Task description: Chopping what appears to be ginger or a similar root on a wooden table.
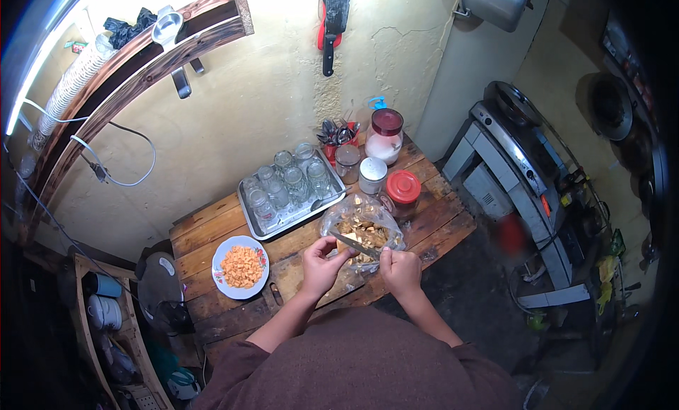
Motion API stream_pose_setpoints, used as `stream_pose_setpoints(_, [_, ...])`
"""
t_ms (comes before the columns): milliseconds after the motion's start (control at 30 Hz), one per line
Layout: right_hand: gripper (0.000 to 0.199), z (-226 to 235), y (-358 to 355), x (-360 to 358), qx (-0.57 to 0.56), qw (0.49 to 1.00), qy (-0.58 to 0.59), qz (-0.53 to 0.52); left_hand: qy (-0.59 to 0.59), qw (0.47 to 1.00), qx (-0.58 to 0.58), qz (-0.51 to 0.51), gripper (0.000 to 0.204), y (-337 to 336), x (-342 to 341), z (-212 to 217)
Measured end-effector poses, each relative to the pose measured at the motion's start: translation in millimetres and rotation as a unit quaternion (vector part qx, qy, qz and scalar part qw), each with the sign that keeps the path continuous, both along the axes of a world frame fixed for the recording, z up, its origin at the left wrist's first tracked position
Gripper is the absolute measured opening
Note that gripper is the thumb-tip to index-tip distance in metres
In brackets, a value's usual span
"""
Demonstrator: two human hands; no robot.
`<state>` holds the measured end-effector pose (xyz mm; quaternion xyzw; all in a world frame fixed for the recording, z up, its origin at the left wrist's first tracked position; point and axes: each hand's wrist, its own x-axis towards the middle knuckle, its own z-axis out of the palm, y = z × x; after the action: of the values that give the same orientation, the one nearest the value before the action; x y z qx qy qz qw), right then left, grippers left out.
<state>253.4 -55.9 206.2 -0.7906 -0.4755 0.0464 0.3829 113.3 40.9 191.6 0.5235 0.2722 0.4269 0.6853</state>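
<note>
Head view: the left hand (pixel 322 265) pinches a pale piece of food (pixel 348 242) (its kind is hard to make out) while the right hand (pixel 400 268) grips a knife (pixel 353 244), handle hidden; plastic bag (pixel 364 223) at twelve o'clock.

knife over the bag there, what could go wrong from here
1. The knife blade runs toward the left hand, whose fingers pinch a small piece right at the edge; a slip might nick them.
2. The right hand cuts in the air above the open plastic bag, so pieces could miss it.
3. The red-lidded jar stands close behind the bag and could get bumped.
</note>
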Motion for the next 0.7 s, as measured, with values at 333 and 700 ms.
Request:
stream_pose_setpoints(333, [0.043,-5,13,6,-0.061,0.998,0.004,-0.017,0.021,0.998,0.016,-0.048,0.025,-7,1,-5])
stream_pose_setpoints(700, [0.045,-34,9,31,0.002,0.985,0.173,-0.018,-0.036,0.997,-0.028,-0.069,0.034,2,-4,-2])
